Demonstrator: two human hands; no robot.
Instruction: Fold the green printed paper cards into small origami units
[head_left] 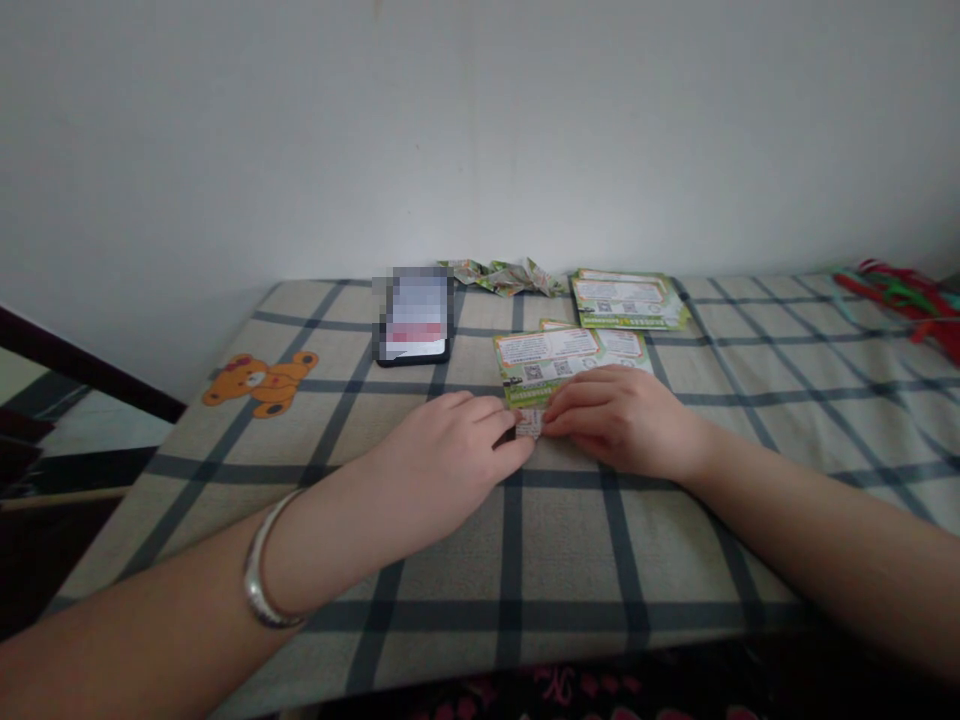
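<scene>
Between my two hands is a small folded piece of printed paper (529,423), low on the table. My left hand (457,450) pinches its left side with thumb and fingers. From the right, my right hand (619,415) closes its fingertips on the other side of the paper. Just behind the paper lie green and white printed leaflets (536,365), overlapping one another, with small square codes on them; my right hand covers part of them. A silver bangle (259,570) circles my left wrist.
A second stack of leaflets (622,298) lies farther back, beside a row of folded paper pieces (499,275) along the wall. A phone (415,315) stands left of these. An orange bear picture (262,383) is at left, red and green strips (911,300) at far right, on the checked tablecloth (435,590).
</scene>
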